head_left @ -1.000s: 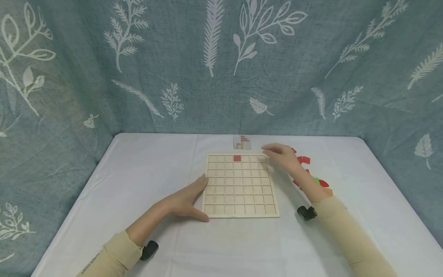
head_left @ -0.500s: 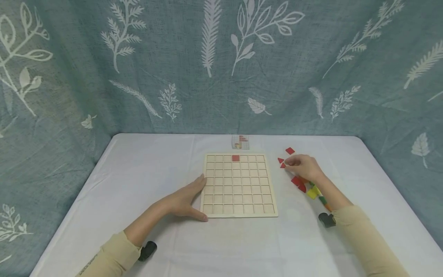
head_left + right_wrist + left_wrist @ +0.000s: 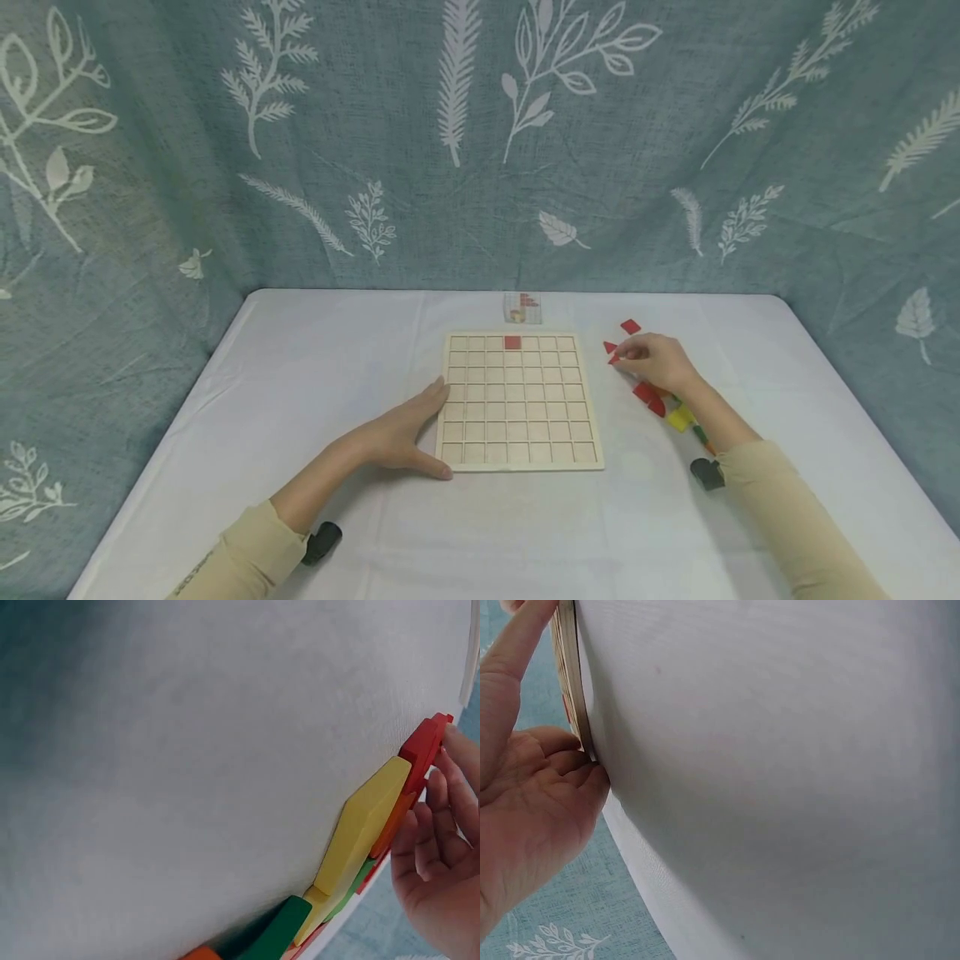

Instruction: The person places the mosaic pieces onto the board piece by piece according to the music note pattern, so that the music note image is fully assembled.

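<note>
A light wooden grid board [image 3: 520,418] lies flat on the table, with one red square tile [image 3: 512,342] in its top row. At the board's left edge my left hand [image 3: 401,429] rests with thumb and fingers spread, the thumb at the near corner. The left wrist view shows those fingers [image 3: 577,765] touching the board's side [image 3: 571,675]. To the right of the board, my right hand [image 3: 656,362] pinches a small red triangular tile [image 3: 613,360] between thumb and fingertips, close to the tabletop. Another red triangle [image 3: 609,347] lies just beyond it.
A small printed pattern card [image 3: 522,308] lies behind the board. Red tiles [image 3: 648,398], a yellow tile [image 3: 679,417] and green and orange ones lie by the right forearm. A red tile [image 3: 630,326] lies farther back. A patterned curtain [image 3: 480,208] hangs behind the white table [image 3: 337,350].
My right hand has moved right from the board's far corner to the loose tiles, then taken a red triangle, which now looks tilted. The left hand has stayed at the board's edge.
</note>
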Motion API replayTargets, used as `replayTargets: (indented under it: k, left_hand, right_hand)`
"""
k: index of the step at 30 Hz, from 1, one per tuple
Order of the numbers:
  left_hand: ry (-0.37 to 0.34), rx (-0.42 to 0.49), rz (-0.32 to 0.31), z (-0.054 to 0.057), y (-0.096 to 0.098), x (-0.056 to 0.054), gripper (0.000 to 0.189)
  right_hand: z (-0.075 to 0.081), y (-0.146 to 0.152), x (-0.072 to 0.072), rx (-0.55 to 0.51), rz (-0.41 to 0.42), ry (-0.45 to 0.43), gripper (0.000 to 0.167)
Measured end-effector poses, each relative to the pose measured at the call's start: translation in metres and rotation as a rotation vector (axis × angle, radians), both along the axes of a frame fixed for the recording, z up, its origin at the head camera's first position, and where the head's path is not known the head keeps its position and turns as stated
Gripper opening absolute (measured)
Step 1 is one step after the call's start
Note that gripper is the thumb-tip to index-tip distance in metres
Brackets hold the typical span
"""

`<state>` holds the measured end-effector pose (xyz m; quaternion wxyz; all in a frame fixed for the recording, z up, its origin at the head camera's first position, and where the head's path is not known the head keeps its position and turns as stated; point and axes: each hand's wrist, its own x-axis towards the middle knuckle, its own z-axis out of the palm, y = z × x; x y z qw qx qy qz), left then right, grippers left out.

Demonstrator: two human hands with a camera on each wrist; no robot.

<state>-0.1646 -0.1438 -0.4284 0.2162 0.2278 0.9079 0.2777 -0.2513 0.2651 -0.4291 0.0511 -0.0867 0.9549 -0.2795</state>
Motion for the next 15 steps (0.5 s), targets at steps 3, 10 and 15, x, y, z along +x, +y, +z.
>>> replayTargets:
  k: [3, 10, 15]
  left_hand:
    - [0.001, 0.004, -0.002, -0.001, 0.0, 0.0, 0.126]
    - [0.004, -0.001, -0.019, -0.004, -0.003, 0.0, 0.125]
    - [0.026, -0.034, -0.023, -0.004, -0.004, 0.001, 0.123]
  right_hand:
    - [-0.001, -0.001, 0.0, 0.006, -0.016, 0.014, 0.021]
    - [0.001, -0.02, -0.001, -0.148, -0.027, 0.016, 0.03]
    - [0.0, -0.05, -0.007, -0.201, -0.029, -0.021, 0.034]
